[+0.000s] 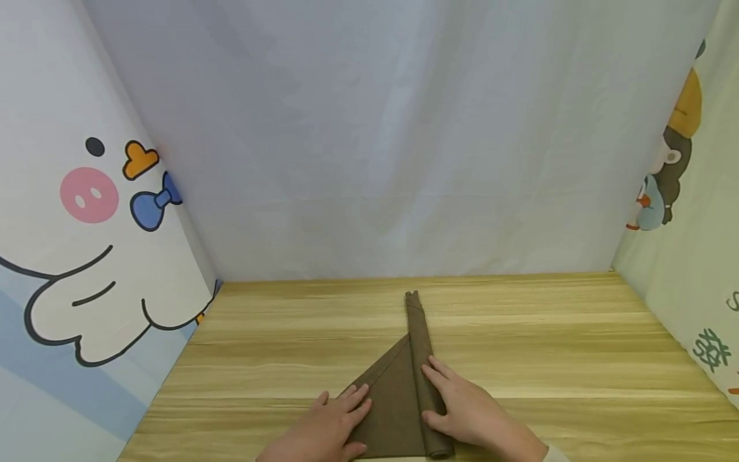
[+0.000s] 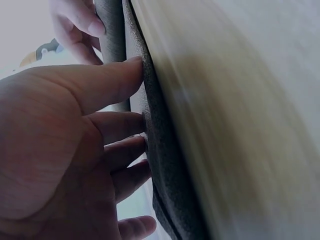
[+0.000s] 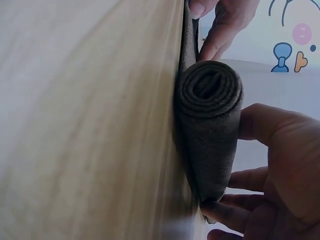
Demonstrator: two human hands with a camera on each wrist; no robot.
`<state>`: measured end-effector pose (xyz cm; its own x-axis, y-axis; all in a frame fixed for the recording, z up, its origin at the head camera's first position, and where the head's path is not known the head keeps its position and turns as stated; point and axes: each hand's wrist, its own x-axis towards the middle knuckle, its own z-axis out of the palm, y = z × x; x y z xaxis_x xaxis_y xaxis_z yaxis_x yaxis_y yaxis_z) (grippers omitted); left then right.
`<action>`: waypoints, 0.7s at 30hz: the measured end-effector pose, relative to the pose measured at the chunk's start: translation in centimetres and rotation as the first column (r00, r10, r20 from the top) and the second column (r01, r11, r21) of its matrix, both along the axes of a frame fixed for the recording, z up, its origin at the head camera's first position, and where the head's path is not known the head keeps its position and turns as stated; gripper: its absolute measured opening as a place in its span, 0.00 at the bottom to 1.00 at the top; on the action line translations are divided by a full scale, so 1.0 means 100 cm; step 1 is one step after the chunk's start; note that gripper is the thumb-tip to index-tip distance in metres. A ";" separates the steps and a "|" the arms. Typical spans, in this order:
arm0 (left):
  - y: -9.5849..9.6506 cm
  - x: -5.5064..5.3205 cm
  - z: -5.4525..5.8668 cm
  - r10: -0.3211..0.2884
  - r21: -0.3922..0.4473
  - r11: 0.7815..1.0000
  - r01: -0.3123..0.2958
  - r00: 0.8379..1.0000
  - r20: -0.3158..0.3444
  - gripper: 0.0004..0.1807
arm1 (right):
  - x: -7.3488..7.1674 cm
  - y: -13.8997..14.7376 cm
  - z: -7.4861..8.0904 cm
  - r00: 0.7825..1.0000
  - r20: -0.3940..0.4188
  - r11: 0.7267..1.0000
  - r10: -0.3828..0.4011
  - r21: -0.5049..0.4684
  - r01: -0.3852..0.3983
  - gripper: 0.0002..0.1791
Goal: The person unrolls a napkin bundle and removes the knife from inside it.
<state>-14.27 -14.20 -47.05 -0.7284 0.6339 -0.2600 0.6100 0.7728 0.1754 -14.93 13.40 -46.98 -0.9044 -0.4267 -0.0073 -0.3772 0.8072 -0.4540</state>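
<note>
A dark brown cloth point(image 1: 392, 410) lies on the table, its right side wound into a long roll point(image 1: 424, 372) that narrows toward the far end. The part left of the roll is flat, with a slanting folded edge. My left hand point(image 1: 326, 427) rests on this flat part, fingers spread and thumb near the front edge. On the roll lie the fingertips and thumb of my right hand point(image 1: 467, 407), set apart along its length. In the right wrist view, the spiral end of the roll point(image 3: 210, 90) faces the camera, and the fingers touch its side without wrapping round it.
The wood-grain table point(image 1: 260, 346) extends around the cloth. A pale curtain point(image 1: 392, 141) hangs behind its far edge. At the left stands a panel with a cartoon bird point(image 1: 89, 196); another printed panel point(image 1: 687, 256) stands at the right.
</note>
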 end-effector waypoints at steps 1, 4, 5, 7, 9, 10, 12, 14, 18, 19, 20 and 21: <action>-0.001 0.000 0.000 -0.002 0.006 1.000 0.002 1.000 -0.001 0.38 | 0.000 0.000 -0.001 1.000 -0.002 1.000 -0.001 0.001 0.001 0.41; -0.003 0.000 0.001 -0.007 0.015 1.000 0.007 1.000 -0.003 0.38 | 0.000 0.001 -0.001 1.000 -0.007 1.000 0.000 -0.003 0.000 0.41; -0.003 0.000 0.001 -0.007 0.017 1.000 0.008 1.000 -0.004 0.38 | 0.000 0.001 -0.002 1.000 -0.006 1.000 0.000 -0.003 0.000 0.41; -0.005 0.000 0.002 -0.006 0.024 1.000 0.006 1.000 0.002 0.38 | 0.000 0.001 -0.002 1.000 -0.009 1.000 0.000 -0.007 0.000 0.41; -0.007 0.000 0.001 -0.006 0.029 1.000 0.005 1.000 0.009 0.38 | 0.000 0.001 -0.003 1.000 -0.009 1.000 0.001 -0.005 -0.001 0.40; -0.008 -0.001 0.000 -0.006 0.032 0.999 0.006 1.000 0.011 0.38 | 0.000 0.001 -0.003 1.000 -0.011 1.000 0.000 -0.007 0.000 0.40; -0.009 -0.001 0.000 -0.001 0.036 0.999 0.000 1.000 0.018 0.38 | 0.000 0.000 -0.004 1.000 -0.017 1.000 -0.001 -0.003 0.001 0.40; -0.009 -0.001 0.001 0.002 0.034 0.999 -0.003 1.000 0.016 0.38 | 0.000 0.000 -0.003 1.000 -0.019 1.000 0.000 0.001 0.000 0.40; -0.005 0.000 0.004 0.018 0.008 1.000 -0.018 1.000 0.011 0.38 | 0.001 -0.001 -0.001 1.000 -0.016 1.000 0.010 -0.003 -0.010 0.40; -0.003 0.001 0.005 0.019 -0.004 1.000 -0.019 1.000 0.004 0.38 | 0.001 -0.001 -0.001 1.000 -0.016 1.000 0.015 -0.002 -0.015 0.40; -0.001 0.001 0.006 0.022 -0.019 1.000 -0.022 1.000 -0.002 0.37 | 0.001 -0.002 0.000 1.000 -0.018 1.000 0.021 -0.001 -0.021 0.39; 0.001 0.001 0.007 0.025 -0.036 0.999 -0.025 1.000 -0.005 0.37 | 0.001 -0.002 0.000 0.999 -0.023 1.000 0.029 0.002 -0.029 0.39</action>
